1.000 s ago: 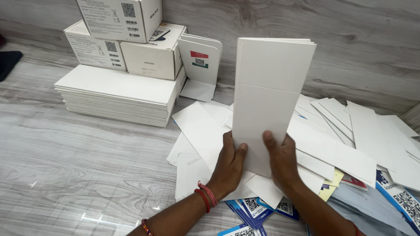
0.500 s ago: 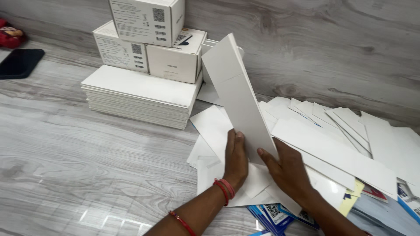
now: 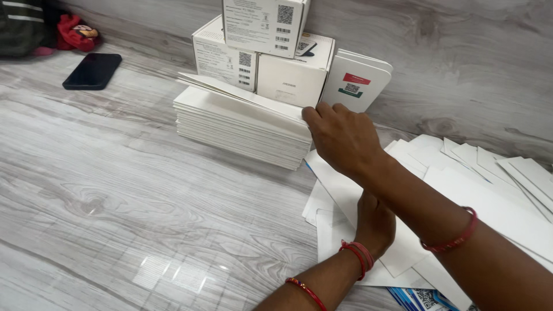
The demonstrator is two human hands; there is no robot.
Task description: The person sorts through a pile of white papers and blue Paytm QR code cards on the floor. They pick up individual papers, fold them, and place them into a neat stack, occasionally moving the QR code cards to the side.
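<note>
My right hand reaches left and grips the near end of a thin bundle of white cards. The bundle lies tilted on top of a tall stack of flat white cards, its far end slightly raised. My left hand rests lower down on loose white sheets, with its fingers hidden under my right forearm. Both wrists wear red thread bands.
White boxes are piled behind the stack against the wall, one more box on top. A folded white card with a red and green label stands beside them. Loose white sheets spread right; blue printed cards below. A black phone lies far left.
The white bundle, held upright in both hands before, has been swung left and laid onto the stack by my right hand. My left hand let go and dropped to the loose sheets.
</note>
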